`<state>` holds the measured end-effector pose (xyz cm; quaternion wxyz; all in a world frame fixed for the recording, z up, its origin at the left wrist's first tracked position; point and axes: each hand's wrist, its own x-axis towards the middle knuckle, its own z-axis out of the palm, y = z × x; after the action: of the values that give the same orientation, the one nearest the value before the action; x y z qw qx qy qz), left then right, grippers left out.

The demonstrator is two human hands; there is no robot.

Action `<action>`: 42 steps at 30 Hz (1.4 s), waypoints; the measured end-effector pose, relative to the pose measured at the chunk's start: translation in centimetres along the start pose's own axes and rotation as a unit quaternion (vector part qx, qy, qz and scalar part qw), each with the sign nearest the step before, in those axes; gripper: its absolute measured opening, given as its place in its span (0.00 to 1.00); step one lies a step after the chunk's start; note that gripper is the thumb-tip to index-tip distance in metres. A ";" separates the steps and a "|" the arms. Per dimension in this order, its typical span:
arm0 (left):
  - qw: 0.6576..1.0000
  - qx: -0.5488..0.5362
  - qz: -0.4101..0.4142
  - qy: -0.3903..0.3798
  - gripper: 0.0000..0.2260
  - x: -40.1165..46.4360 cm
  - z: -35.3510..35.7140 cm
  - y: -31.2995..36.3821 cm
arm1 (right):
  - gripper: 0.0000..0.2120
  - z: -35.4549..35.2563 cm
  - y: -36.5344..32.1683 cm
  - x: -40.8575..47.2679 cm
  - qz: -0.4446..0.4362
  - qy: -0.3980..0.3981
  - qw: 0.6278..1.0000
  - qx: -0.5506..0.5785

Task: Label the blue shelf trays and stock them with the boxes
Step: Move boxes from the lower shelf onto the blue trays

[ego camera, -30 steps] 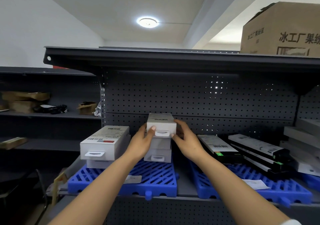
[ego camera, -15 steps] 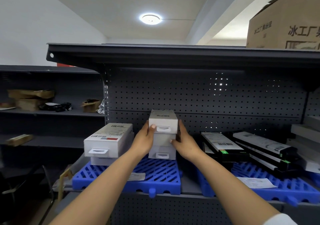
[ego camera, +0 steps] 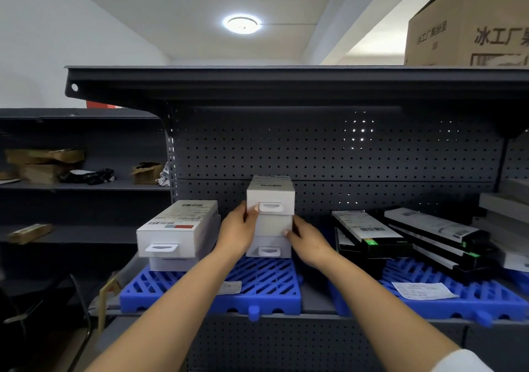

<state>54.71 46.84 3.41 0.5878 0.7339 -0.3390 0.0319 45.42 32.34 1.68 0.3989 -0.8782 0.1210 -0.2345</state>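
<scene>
A stack of three white boxes (ego camera: pixel 270 217) stands at the back right of the left blue tray (ego camera: pixel 257 286), close to the pegboard back panel (ego camera: pixel 329 154). The left hand (ego camera: pixel 239 233) holds the stack's left side, thumb on the front of the top box beside its white hang tab. The right hand (ego camera: pixel 309 241) presses the stack's right side lower down, with its fingers bent round the edge of the middle box. To the left of the stack, on the same tray, lies a wider white box (ego camera: pixel 177 228) on top of another. A paper label (ego camera: pixel 230 287) lies on the tray in front of the stack, partly behind the left forearm. To the right of the stack, a second blue tray (ego camera: pixel 472 297) carries long black-and-white boxes (ego camera: pixel 369 234) and its own paper label (ego camera: pixel 423 290). Far up to the right of the stack, a cardboard carton (ego camera: pixel 469 25) sits on the top shelf (ego camera: pixel 257 82).
</scene>
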 end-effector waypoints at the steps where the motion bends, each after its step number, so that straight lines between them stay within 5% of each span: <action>1: 1.000 0.008 0.009 -0.002 0.16 -0.1 0.1 -0.1 | 0.22 0.0 0.0 0.0 0.001 0.001 1.000 0.002; 5: 0.999 0.025 0.033 0.011 0.16 -0.6 0.2 -0.4 | 0.34 0.1 -0.3 -0.2 0.000 0.009 0.998 0.058; 11: 0.998 0.029 0.042 0.022 0.14 -0.5 0.1 -0.4 | 0.23 -0.3 -1.0 -0.1 -0.046 0.047 0.991 0.113; 33: 0.998 -0.043 0.035 0.030 0.13 -0.6 -0.8 -0.8 | 0.21 -0.6 -0.9 0.1 -0.036 0.039 0.995 0.086; 42: 0.997 0.051 0.011 -0.062 0.18 -1.1 -1.0 -2.3 | 0.21 0.5 1.4 -0.7 0.006 -0.033 0.999 -0.010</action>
<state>55.47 48.42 1.31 0.5273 0.7596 -0.3805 0.0104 45.06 31.98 0.14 0.3950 -0.8888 0.1158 -0.2016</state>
